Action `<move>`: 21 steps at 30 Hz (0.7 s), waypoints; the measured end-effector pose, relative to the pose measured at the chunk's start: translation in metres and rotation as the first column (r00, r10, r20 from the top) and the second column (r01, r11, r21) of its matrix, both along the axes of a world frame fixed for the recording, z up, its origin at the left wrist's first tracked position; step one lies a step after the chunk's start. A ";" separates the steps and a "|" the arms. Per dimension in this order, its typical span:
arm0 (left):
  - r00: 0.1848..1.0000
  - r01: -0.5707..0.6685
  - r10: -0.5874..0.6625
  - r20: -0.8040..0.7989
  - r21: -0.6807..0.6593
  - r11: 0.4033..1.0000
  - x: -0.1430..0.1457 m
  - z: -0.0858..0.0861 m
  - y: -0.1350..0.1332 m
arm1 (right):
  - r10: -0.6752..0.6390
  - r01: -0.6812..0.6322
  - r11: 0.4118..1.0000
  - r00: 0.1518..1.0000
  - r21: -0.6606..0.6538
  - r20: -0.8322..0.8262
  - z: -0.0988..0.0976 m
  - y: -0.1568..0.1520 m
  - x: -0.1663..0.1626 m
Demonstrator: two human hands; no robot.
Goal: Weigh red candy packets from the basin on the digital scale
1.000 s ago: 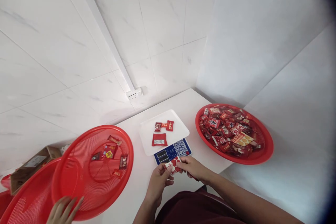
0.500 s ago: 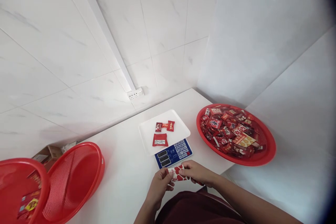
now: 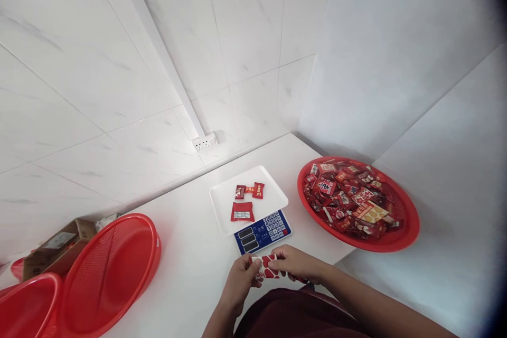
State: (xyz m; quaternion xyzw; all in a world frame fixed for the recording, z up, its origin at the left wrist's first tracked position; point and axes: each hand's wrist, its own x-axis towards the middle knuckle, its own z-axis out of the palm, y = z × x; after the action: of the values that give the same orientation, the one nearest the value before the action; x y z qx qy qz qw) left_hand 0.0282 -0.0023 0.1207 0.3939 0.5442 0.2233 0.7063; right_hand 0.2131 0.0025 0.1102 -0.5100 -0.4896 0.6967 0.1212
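Note:
Between my left hand (image 3: 242, 276) and my right hand (image 3: 293, 263) is a white snack packet (image 3: 267, 268) with red patterns, pinched at both ends. Something small and dark red pokes out beneath my right hand; its kind is unclear. Just beyond the packet lies the blue keypad panel of a digital scale (image 3: 263, 232). The scale's white tray (image 3: 222, 195) carries several red wrapped snacks, a larger red packet (image 3: 242, 212) among them.
A red basket (image 3: 412, 232) full of wrapped snacks stands on the right, overhanging the table edge. Red baskets (image 3: 152, 269) and a cardboard box (image 3: 85, 232) are at the left. A power socket (image 3: 205, 142) sits low on the tiled wall.
The far-left basket has shifted down and left in view, uncovering more of the cardboard box; the packet inside it no longer shows. My hands keep nearly the same hold on the snack packet.

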 end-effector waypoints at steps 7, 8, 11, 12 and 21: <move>1.000 0.009 -0.008 0.013 -0.034 0.999 0.002 0.001 0.000 | 0.009 -0.009 1.000 1.000 0.007 0.012 0.010 0.004 -0.002; 1.000 0.000 0.001 0.024 -0.052 0.999 0.002 0.002 0.000 | 0.005 -0.006 1.000 1.000 0.014 0.007 0.010 0.004 -0.002; 0.998 -0.030 0.036 0.057 -0.109 0.994 0.003 0.003 -0.002 | 0.008 -0.008 1.000 1.000 0.027 0.002 0.009 0.005 -0.003; 0.997 -0.038 0.047 0.067 -0.122 0.992 0.002 0.003 -0.002 | 0.013 -0.013 0.999 1.000 0.031 0.004 0.009 0.005 -0.004; 0.995 -0.076 0.077 0.059 -0.009 0.997 0.002 0.006 0.000 | 0.021 -0.023 0.999 0.999 0.048 0.029 0.017 0.001 -0.010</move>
State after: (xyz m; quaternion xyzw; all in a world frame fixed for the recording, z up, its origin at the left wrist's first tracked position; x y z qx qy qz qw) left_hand 0.0299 -0.0020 0.1265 0.3637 0.5383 0.2601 0.7144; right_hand 0.2036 0.0036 0.1277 -0.5112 -0.5137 0.6787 0.1189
